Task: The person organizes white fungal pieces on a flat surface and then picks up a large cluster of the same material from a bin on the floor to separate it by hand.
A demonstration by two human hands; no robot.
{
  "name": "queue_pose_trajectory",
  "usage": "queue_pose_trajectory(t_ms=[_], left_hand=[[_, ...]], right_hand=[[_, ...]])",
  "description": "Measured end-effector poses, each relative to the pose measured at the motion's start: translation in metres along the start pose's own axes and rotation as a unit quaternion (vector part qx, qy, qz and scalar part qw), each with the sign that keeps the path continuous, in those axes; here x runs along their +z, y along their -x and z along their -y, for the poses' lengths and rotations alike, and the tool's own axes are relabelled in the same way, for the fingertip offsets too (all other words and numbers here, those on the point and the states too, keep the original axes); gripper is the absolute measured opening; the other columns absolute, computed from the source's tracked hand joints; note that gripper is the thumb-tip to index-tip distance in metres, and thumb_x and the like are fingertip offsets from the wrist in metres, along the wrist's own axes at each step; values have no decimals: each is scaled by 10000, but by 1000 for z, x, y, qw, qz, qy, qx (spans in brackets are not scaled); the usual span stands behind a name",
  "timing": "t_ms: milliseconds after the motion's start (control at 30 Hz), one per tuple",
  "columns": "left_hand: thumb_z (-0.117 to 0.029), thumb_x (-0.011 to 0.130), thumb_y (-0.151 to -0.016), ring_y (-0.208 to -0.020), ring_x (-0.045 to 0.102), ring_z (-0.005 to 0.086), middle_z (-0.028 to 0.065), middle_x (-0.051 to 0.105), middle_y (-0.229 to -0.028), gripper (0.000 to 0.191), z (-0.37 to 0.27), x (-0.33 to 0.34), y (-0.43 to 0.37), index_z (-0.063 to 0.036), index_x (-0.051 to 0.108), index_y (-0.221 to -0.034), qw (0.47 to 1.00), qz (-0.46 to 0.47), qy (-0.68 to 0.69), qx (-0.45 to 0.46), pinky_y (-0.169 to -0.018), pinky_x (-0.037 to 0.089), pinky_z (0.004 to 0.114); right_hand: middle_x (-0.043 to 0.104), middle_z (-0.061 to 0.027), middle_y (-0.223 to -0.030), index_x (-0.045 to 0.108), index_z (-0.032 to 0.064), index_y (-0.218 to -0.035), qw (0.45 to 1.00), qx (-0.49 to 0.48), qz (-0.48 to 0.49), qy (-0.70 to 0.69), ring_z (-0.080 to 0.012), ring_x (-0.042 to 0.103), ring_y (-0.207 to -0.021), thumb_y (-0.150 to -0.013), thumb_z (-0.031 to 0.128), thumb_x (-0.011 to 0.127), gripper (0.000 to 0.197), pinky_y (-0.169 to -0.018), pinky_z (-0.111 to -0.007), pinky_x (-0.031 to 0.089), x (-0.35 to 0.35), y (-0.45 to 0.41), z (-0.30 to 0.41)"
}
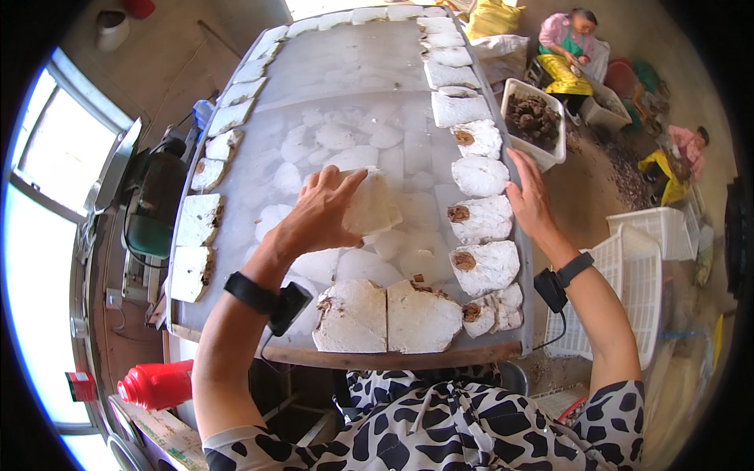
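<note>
My left hand [318,212] grips a pale, roughly square slab [374,206] above the middle of the worktable, thumb on the near side and fingers over the far edge. My right hand [530,197] rests at the table's right rim, fingers spread, holding nothing; its fingertips are close to an off-white oval slab [480,176]. Rough white slabs, some with brown patches such as this one [484,268], line the table's edges. Two larger slabs, a left one [353,318] and a right one [424,318], lie side by side at the near edge. Pale rounded pieces [336,136] show dimly beneath the cloudy grey tabletop sheet [347,59].
A white crate of dark brown lumps [559,150] stands beyond the right rim, near a seated person [566,53]; another person [677,156] sits farther right. Stacked white plastic baskets [639,294] are by my right arm. A red vacuum flask [156,384] lies at lower left.
</note>
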State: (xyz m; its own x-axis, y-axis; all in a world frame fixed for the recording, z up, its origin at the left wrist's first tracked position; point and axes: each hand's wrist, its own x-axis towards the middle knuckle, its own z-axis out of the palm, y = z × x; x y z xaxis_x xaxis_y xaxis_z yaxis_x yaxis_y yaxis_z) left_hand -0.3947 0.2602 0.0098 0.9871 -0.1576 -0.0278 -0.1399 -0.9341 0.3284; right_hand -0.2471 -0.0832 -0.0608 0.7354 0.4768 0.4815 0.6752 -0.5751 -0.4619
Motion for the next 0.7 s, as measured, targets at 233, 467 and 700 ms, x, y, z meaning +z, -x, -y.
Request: queue_pose_trajectory(t_ms=[233,467,700], left_hand=[[-117,875,-459,-1231,391,396,181,411,-1313,1091,41,-42,119,-165,367,-1424,996,42,-41,-60,-1031,392,463],[-130,877,-511,-1338,317,390,200,322,-1444,1098,50,-34,207,-209,325,-1457,992,115,-25,-56,-1091,320,482],[-118,870,-573,-1339,309,393,188,311,-1453,1095,56,-32,229,-208,265,-1482,989,86,54,-109,-1093,327,496]], right_hand=[[446,-176,-1349,456,23,-1336,1000,-30,5,-1,-337,408,-1273,-816,-18,476,522,-1085,-394,309,2,1,3],[426,-176,-1365,461,16,-1335,999,-35,24,17,-321,390,-1294,-832,9,449,503,-1109,-384,270,4,11,8],[413,-173,-1382,461,23,-1341,998,-38,39,37,-315,382,-1305,-849,24,440,493,-1113,-380,266,8,18,11]])
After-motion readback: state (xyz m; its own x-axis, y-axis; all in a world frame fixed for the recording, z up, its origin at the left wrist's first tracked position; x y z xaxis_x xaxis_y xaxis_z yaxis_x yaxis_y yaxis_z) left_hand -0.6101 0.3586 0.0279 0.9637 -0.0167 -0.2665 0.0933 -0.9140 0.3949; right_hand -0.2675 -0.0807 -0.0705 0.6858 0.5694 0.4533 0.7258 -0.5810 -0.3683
